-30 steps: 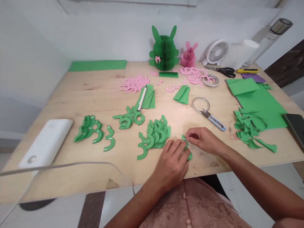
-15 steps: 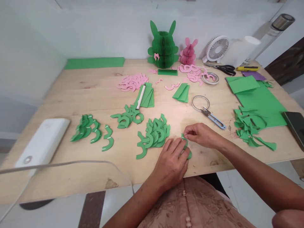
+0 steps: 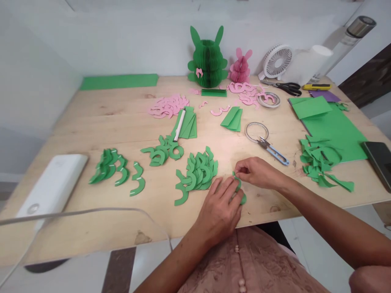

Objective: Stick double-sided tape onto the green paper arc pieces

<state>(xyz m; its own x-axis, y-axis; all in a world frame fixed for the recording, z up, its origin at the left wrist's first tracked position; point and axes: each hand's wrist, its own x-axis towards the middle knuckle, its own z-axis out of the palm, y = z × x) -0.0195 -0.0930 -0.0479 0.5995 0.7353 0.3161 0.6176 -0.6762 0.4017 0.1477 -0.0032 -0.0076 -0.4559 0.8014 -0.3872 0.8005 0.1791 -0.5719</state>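
A wavy green paper cutout (image 3: 243,199) lies flat near the table's front edge, mostly covered by my hands. My left hand (image 3: 220,206) rests on it with fingers stretched out, pressing it to the wood. At its upper end, my right hand (image 3: 252,171) is closed in a pinch beside a small white mark; what the fingertips hold is too small to make out. Just left of my hands sits a heap of similar green cutouts (image 3: 200,171). A single green cutout with white strips (image 3: 138,179) lies further left, beside a fanned stack of strip-marked cutouts (image 3: 110,166).
Thread snips (image 3: 273,151) and a bangle-like ring (image 3: 257,132) lie beyond my right hand. Green scraps (image 3: 317,158) and a phone (image 3: 378,160) are at the right. A white power bank (image 3: 53,185) with its cable (image 3: 100,210) occupies the left. Paper rabbits (image 3: 208,61) stand at the back.
The whole view has shifted slightly, so the table's things sit a little further left. Both hands keep nearly the same place on the cutout, with the right fingertips moving only slightly.
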